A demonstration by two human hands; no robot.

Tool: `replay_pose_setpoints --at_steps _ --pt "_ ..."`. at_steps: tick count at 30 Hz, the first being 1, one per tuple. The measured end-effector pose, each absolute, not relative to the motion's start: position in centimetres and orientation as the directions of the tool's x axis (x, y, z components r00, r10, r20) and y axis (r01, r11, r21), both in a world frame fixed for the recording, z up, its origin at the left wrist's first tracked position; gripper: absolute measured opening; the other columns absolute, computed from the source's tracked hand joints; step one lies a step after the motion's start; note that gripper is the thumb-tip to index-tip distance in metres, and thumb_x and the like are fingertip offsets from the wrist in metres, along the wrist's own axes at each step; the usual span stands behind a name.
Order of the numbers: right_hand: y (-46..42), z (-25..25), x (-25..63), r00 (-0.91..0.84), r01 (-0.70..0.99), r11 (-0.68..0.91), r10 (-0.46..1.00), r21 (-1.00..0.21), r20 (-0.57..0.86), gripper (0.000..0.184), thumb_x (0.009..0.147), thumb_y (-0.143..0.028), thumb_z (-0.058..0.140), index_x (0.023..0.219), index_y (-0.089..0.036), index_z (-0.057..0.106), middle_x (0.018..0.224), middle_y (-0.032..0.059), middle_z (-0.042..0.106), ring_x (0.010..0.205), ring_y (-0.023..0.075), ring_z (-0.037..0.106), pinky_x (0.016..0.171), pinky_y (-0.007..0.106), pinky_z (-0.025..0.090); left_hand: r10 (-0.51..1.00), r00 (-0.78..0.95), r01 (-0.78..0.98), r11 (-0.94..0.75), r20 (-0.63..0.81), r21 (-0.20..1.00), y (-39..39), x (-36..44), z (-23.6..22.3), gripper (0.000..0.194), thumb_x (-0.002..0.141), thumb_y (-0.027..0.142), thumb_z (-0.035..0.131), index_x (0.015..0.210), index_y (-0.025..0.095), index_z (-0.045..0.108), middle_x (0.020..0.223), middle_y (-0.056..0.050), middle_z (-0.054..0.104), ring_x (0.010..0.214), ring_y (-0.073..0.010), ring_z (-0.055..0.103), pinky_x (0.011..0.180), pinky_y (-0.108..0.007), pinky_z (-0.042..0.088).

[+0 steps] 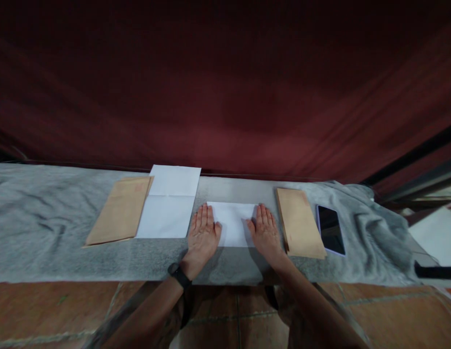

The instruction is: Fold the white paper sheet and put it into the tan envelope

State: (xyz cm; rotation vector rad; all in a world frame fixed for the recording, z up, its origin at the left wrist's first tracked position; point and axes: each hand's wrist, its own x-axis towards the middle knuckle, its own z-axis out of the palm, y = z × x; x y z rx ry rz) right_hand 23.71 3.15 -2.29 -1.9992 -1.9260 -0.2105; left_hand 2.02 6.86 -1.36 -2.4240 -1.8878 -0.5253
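A white sheet of paper point(233, 224), its long side running left to right, lies flat on the grey cloth in front of me. My left hand point(204, 233) rests palm down over its left edge, fingers stretched out and pointing away from me. Over the right edge lies my right hand point(266, 233), also flat, with the thumb turned inward onto the paper. Both hands cover the sheet's side edges. Left of my left hand are white sheets point(169, 213) with a crease across the middle. Close to my right hand sits a stack of brown envelopes point(301, 223).
Another brown envelope stack point(119, 211) overlaps the white sheets at the left. A phone point(331, 230) with a dark screen lies right of the right-hand stack. Grey cloth point(58, 223) covers the narrow surface, wrinkled at both ends. A dark red backdrop point(225, 121) rises behind it.
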Motion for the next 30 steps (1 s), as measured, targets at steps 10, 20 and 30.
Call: replay_pose_setpoints --at_steps 10,20,30 --pt "0.6 -0.2 18.8 -0.199 0.875 0.295 0.942 -0.383 0.269 0.063 0.11 -0.039 0.025 0.164 -0.016 0.002 0.169 0.0122 0.021 0.156 0.0239 0.022 0.125 0.048 0.031 0.815 0.494 0.805 -0.561 0.304 0.196 3.1 4.1 -1.5 0.069 0.1 0.017 0.03 0.163 0.007 0.003 0.167 -0.02 0.026 0.156 -0.0273 0.023 0.124 -0.049 0.032" --pt "-1.5 -1.4 17.9 -0.178 0.914 0.248 0.956 -0.321 0.233 0.066 0.109 -0.048 0.028 0.162 -0.01 0.023 0.167 0.0136 0.028 0.155 0.0252 0.024 0.127 0.046 0.027 0.796 0.54 0.788 -0.592 0.275 0.166 1.6 3.8 -2.3 0.068 0.1 0.016 0.029 0.163 0.008 0.003 0.166 -0.021 0.029 0.155 -0.0292 0.025 0.123 -0.051 0.031" --pt "-1.5 -2.1 19.2 -0.136 0.959 0.202 0.944 -0.2 0.299 0.069 0.108 -0.05 0.03 0.161 -0.006 0.023 0.164 0.0196 0.032 0.153 0.029 0.03 0.124 0.049 0.029 0.854 0.448 0.848 -0.5 0.265 0.178 2.0 2.7 -1.9 0.063 0.101 0.022 0.03 0.161 0.006 0.019 0.165 -0.019 0.03 0.156 -0.0264 0.021 0.126 -0.049 0.028"
